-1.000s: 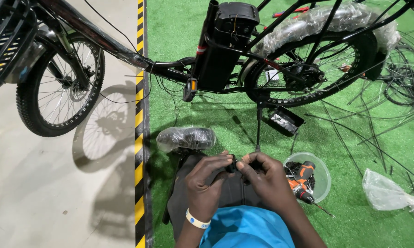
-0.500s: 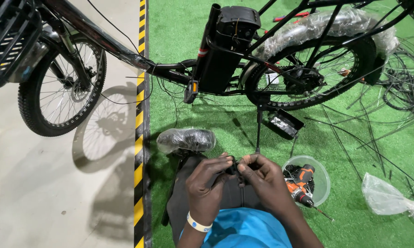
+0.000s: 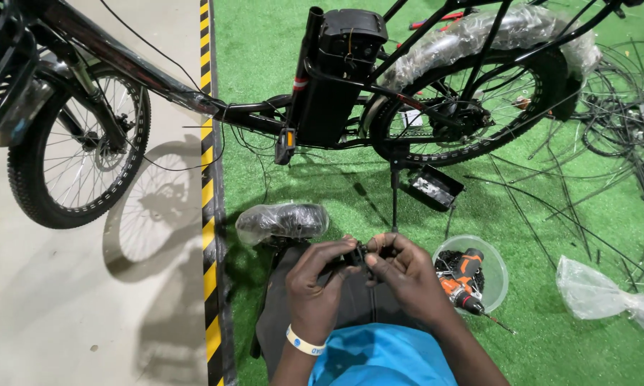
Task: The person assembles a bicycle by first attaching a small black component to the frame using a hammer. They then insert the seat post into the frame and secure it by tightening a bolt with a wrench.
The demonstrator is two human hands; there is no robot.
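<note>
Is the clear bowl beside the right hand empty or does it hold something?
Not empty. The clear bowl on the green turf holds an orange-and-black cordless drill lying on small dark parts; what kind of parts, cannot tell.

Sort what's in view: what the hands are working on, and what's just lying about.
In hand: small black part, pinched between left hand and right hand.

Lying about: wrapped saddle, drill in clear bowl, loose cables, plastic bag.

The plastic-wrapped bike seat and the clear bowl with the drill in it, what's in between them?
In the head view, both hands, left and right, sit between the wrapped seat and the bowl, pinching a small black part.
</note>
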